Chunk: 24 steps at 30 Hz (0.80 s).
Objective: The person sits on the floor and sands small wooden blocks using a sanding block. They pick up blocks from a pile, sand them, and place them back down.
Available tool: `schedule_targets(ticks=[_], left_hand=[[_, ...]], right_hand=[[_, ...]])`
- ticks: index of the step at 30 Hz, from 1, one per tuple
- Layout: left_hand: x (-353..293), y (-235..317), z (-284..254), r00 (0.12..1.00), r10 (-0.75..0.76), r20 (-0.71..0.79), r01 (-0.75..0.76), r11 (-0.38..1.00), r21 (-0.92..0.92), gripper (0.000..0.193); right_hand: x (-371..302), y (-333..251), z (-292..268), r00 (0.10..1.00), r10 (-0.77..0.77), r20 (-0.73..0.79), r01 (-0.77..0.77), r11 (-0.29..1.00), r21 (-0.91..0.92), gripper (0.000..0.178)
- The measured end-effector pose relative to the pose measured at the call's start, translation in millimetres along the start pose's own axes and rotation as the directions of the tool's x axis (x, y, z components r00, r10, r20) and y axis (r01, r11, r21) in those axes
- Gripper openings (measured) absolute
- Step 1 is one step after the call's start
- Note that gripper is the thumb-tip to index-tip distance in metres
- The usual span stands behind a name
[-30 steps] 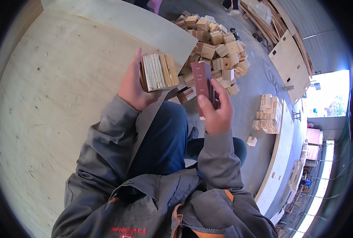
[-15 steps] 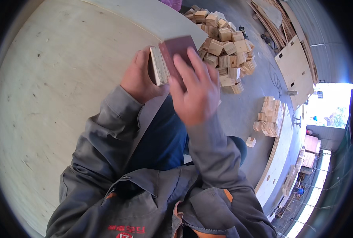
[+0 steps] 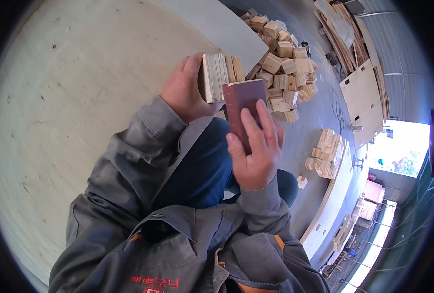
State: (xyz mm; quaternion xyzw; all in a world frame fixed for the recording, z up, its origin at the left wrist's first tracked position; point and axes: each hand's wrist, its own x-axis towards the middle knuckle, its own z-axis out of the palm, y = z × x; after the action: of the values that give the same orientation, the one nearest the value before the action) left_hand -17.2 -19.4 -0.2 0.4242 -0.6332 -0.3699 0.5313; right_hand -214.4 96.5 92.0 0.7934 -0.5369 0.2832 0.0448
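My left hand is wrapped round a plywood block from its left side, with the layered edges facing up. In my right hand is a flat reddish-brown sanding block, gripped with the fingers lying along its face and the thumb at its left edge. The sanding block's upper end overlaps the lower right part of the plywood block; whether the two touch I cannot tell. Both hands are over my knees, beside the edge of a large pale board.
The large pale plywood board fills the left side. A heap of wooden blocks lies on the floor ahead to the right. Further right are stacked blocks, a single small block and a leaning slotted panel.
My right hand has drawn the sanding block down and toward me along the plywood block, baring its layered edges. The plywood block has turned and shifted slightly right in the view.
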Motion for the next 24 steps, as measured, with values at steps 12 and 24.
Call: schedule_targets(ticks=[12, 24], left_hand=[[9.6, 6.9, -2.9, 0.998, -0.005, 0.057, -0.004, 0.989, 0.151, 0.106], [2.1, -10.8, 6.9, 0.999, 0.051, 0.015, -0.050, 0.995, -0.087, 0.100]], right_hand=[[116.5, 28.5, 58.3, 0.997, -0.020, -0.075, 0.016, 0.999, -0.042, 0.048], [15.6, -13.1, 14.5, 0.995, -0.097, -0.013, 0.097, 0.995, 0.019, 0.056]])
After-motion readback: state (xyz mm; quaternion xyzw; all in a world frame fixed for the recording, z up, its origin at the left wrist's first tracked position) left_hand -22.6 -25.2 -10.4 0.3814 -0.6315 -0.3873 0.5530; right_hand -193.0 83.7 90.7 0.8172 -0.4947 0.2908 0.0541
